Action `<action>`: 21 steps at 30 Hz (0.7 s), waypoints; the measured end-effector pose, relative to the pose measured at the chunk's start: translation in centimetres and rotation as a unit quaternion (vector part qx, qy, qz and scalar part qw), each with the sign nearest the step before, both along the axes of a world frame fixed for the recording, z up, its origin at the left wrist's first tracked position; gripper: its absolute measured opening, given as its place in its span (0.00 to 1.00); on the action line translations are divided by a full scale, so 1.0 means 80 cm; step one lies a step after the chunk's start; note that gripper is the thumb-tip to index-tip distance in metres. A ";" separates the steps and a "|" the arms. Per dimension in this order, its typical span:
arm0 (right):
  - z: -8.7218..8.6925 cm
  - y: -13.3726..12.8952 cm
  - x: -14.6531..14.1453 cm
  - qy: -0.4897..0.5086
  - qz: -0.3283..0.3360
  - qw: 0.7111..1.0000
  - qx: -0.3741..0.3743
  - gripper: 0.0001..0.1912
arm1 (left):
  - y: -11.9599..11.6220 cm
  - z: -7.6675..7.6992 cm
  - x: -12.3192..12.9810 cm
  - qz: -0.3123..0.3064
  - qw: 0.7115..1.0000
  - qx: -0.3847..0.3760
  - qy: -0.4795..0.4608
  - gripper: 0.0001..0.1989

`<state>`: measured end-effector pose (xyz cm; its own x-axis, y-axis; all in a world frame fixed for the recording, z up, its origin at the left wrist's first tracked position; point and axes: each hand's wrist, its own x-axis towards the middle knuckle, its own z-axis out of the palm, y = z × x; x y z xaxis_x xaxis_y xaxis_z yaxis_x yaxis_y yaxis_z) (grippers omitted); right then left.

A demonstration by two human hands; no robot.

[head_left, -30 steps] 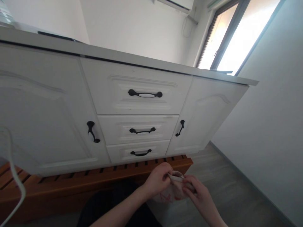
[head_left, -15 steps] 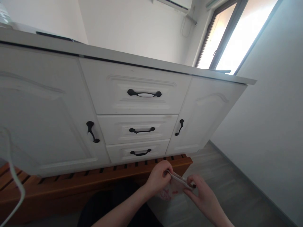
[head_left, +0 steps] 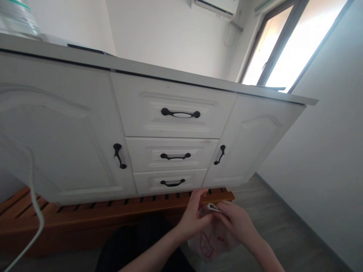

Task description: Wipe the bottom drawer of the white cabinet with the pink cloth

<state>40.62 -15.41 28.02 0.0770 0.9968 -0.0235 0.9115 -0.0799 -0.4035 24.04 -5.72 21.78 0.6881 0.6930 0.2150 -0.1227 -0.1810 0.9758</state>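
Pale bag (head_left: 211,243) (red-printed) hangs between and below both hands (head_left: 193,221) (head_left: 236,221).

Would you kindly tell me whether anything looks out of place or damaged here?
Nothing looks spilled or broken. The drawers and doors look shut, and the right hand holds the bag by its rim, with no tear visible. The only slightly untidy thing is the white cord, looping loosely in front of the bench.
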 end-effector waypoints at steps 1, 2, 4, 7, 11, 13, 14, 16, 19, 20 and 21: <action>0.006 0.000 0.001 -0.012 0.019 1.000 0.000 0.10 | 0.003 -0.008 -0.003 -0.019 1.000 -0.004 0.017 0.40; 0.013 -0.001 0.002 -0.020 0.034 0.999 0.001 0.10 | 0.005 -0.016 -0.005 -0.046 0.998 0.001 0.037 0.42; 0.027 -0.003 0.005 -0.021 0.050 0.998 0.005 0.09 | 0.010 -0.031 -0.005 -0.099 0.993 0.011 0.058 0.42; 0.048 -0.003 0.019 -0.005 0.044 0.999 0.025 0.12 | 0.013 -0.041 0.003 -0.165 0.984 -0.022 0.055 0.30; 0.078 0.003 0.052 0.036 0.023 0.995 0.088 0.17 | 0.007 -0.036 0.015 -0.227 0.969 -0.082 0.060 0.19; 0.091 0.007 0.071 0.067 0.013 0.992 0.103 0.18 | 0.003 -0.030 0.017 -0.235 0.965 -0.101 0.059 0.20; 0.096 0.010 0.081 0.096 0.002 0.991 0.097 0.18 | 0.001 -0.027 0.017 -0.242 0.962 -0.111 0.058 0.20; 0.097 0.015 0.102 0.205 -0.039 0.977 0.052 0.19 | -0.002 -0.018 0.015 -0.262 0.954 -0.132 0.063 0.20; 0.071 0.023 0.130 0.485 -0.146 0.862 0.011 0.20 | -0.005 -0.004 0.011 -0.311 0.930 -0.185 0.068 0.24; 0.052 0.024 0.135 0.575 -0.177 0.799 0.007 0.22 | -0.007 0.001 0.011 -0.325 0.921 -0.207 0.064 0.25; 0.027 0.023 0.135 0.649 -0.199 0.735 -0.002 0.25 | -0.008 0.004 0.011 -0.328 0.914 -0.231 0.056 0.26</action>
